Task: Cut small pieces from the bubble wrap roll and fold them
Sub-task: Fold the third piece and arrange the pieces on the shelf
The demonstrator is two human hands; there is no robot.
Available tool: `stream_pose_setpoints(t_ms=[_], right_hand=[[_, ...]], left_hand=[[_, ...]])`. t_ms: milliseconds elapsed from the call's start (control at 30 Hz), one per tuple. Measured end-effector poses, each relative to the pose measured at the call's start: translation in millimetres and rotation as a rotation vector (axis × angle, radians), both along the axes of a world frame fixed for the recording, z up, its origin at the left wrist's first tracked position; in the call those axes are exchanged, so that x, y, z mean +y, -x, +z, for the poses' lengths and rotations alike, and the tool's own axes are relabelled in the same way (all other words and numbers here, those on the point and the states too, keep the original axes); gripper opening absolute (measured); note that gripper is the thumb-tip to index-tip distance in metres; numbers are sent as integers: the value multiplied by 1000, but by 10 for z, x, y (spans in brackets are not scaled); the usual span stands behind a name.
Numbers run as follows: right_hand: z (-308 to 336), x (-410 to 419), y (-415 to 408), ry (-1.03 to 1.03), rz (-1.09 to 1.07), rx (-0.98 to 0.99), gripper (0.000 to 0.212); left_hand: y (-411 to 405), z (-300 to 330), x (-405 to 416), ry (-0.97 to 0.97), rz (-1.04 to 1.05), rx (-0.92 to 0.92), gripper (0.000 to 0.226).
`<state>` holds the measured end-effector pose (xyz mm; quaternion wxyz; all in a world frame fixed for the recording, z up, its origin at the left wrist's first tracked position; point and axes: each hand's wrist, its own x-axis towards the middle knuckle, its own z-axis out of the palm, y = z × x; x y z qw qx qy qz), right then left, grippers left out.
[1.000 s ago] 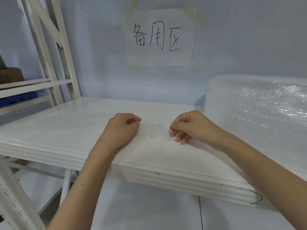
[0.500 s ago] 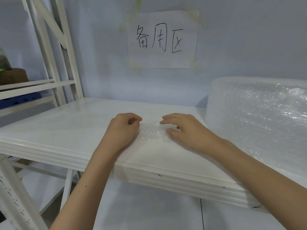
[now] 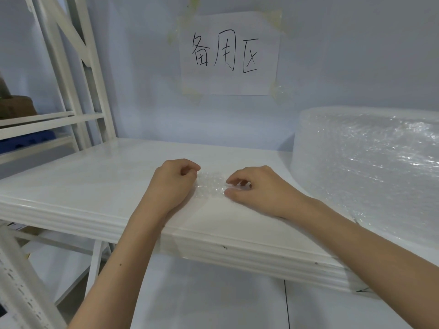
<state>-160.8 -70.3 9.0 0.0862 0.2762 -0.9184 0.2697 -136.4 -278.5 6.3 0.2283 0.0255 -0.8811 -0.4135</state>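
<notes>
Both hands are gripping: my left hand (image 3: pixel 174 184) is curling into a loose fist with thumb and forefinger pinching the left edge of the small bubble wrap piece (image 3: pixel 211 186), and my right hand (image 3: pixel 256 188) is pinching its right edge between curled fingers and thumb. The piece is lying on the white shelf board (image 3: pixel 95 176), between the two hands, near the board's front edge. The bubble wrap roll (image 3: pixel 365 167) is standing well to the right on the same board, apart from the piece.

Step in hand, as I am judging it: folding the cut piece. How many layers it already has I cannot tell; the film is clear and is blending into the white surface.

Risks I am noting:
- The piece is small and slick, and I am holding it only at the edges. Uneven pull from either side is likely to skew the fold.
- Springy film is liable to reopen if I let go before pressing the crease flat.
- Poor contrast is making the edges hard to see, so misalignment may go unnoticed.
- The piece is lying close to the front lip; a slip toward me could send it off the board.
</notes>
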Motion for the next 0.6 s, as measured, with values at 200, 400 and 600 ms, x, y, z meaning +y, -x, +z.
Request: stream_pose_setpoints(t_ms=[200, 400, 600], right_hand=[[5, -1, -2, 103, 13, -25, 16], [10, 23, 27, 119, 17, -24, 17], [1, 24, 45, 105, 16, -18, 16]], left_hand=[[-5, 3, 1, -7, -5, -3, 25], [-18, 5, 5, -1, -15, -21, 25], [-109, 19, 119, 112, -289, 35, 28]])
